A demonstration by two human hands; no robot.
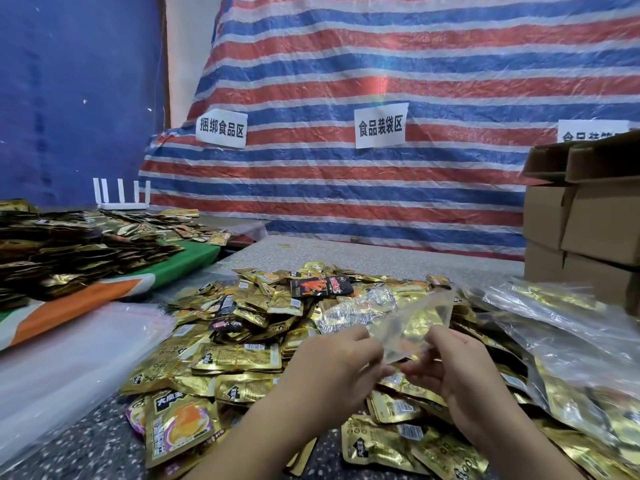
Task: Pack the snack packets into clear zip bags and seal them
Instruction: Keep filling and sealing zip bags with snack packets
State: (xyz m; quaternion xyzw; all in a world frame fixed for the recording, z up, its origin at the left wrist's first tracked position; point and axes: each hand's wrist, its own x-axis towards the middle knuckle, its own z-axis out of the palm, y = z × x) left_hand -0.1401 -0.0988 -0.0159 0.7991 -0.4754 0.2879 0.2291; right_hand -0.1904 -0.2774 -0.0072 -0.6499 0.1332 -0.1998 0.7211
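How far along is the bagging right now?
Done: filled clear bags lie piled on the right. In hand: the left hand and right hand pinch the near edge of one zip bag with gold packets inside; sealed or not, I cannot tell. Left: a big heap of loose packets on the table, so plenty remains.

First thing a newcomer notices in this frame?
The heap of gold foil snack packets sprawling across the speckled table. At near centre, the left hand and right hand pinch a clear zip bag above it, before a red, white and blue striped tarp.
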